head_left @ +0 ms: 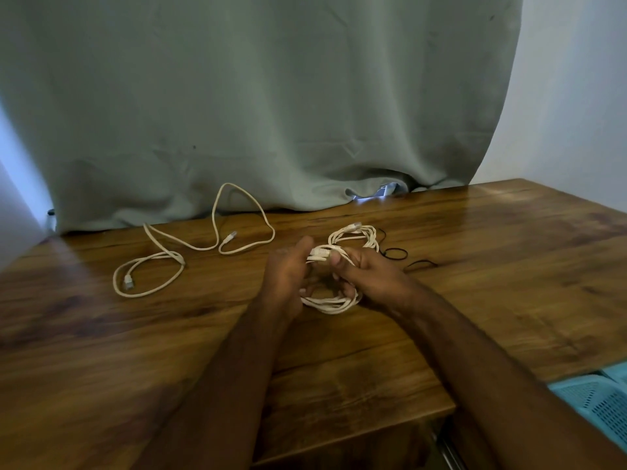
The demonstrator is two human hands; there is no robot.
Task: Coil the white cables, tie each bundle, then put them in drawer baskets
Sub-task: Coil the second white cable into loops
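Behind the wooden counter (pixel 441 300) a grey curtain (pixel 254 96) is hanging. Three white cables are showing. Both hands are holding one coiled cable (pixel 330 305) just above the counter: the left hand (pixel 288 276) and right hand (pixel 369 279) are curling their fingers around it. A second coil (pixel 356 232) is lying just behind. One loose cable (pixel 190 245) is sprawling at the left. Two black ties (pixel 397 254) are lying near the coils. One blue basket (pixel 597 401) is peeking in at the right.
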